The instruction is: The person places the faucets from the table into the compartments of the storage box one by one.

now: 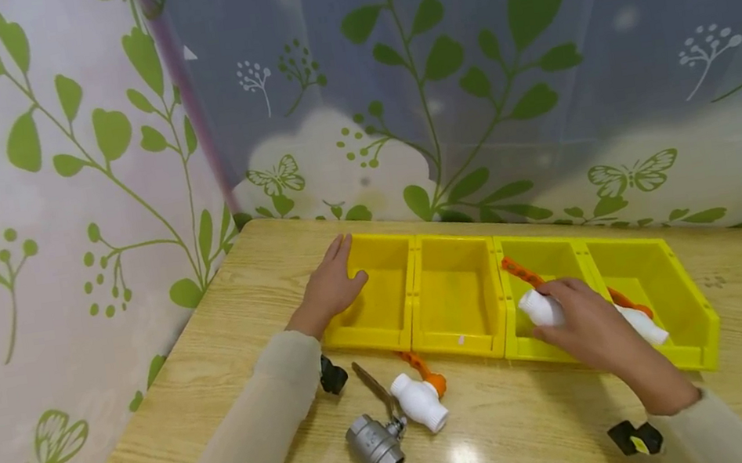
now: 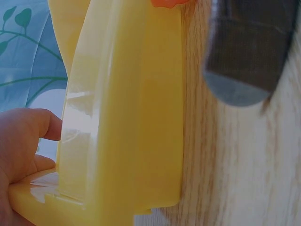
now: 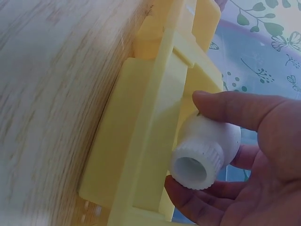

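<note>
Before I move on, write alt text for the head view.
Right-hand fingers hold a white, orange-handled valve at the third from left of four yellow bins; left-hand fingers hold the leftmost bin. A similar valve and a metal valve lie on the table; another white valve sits in the rightmost bin.

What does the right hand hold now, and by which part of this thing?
The right hand holds a valve by its white body, not by its orange handle.

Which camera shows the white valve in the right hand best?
The right wrist view: the white valve is big and close, and you can see into its round hole. The head view shows it smaller, but with its orange handle. The left wrist view doesn't show it.
</note>
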Demonstrator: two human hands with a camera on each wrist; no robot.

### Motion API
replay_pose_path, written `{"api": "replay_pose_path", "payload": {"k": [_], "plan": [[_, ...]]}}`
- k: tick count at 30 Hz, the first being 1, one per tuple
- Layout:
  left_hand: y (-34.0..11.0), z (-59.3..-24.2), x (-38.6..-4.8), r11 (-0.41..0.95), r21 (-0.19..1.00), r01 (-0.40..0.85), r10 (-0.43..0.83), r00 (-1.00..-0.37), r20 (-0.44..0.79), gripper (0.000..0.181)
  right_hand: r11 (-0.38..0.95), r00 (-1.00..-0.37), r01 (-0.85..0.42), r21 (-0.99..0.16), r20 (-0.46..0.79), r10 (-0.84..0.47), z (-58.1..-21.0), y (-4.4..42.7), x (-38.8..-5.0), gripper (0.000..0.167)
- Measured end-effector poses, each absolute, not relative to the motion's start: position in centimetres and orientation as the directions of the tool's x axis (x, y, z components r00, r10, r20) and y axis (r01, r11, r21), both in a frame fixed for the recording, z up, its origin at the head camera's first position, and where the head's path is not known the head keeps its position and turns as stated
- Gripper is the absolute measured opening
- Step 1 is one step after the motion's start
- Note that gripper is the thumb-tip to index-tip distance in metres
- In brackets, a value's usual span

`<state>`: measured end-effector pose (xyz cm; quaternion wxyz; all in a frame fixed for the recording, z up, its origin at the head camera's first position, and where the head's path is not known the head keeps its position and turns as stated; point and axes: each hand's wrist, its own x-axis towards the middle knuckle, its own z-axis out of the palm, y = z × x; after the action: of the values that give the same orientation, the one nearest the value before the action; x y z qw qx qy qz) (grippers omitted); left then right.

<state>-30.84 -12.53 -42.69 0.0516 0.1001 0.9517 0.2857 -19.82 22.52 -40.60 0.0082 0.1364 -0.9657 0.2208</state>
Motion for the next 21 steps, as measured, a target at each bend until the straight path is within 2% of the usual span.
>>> {"api": "replay_pose_path", "payload": {"k": [7, 21], "plan": [[-12.54, -43.04, -30.96, 0.814, 0.559, 0.159, 0.216, -0.976, -0.038, 0.073, 0.878, -0.967, -0.25, -0.407, 0.07, -0.243, -40.59, 22.28, -19.84, 0.055], [-12.5, -42.79, -30.96, 0.814, 0.558, 0.16, 0.217, -0.976, -0.036, 0.072, 0.915, -0.961, -0.261, -0.307, 0.173, -0.216, -40.73, 21.91, -19.99, 0.048]]}}
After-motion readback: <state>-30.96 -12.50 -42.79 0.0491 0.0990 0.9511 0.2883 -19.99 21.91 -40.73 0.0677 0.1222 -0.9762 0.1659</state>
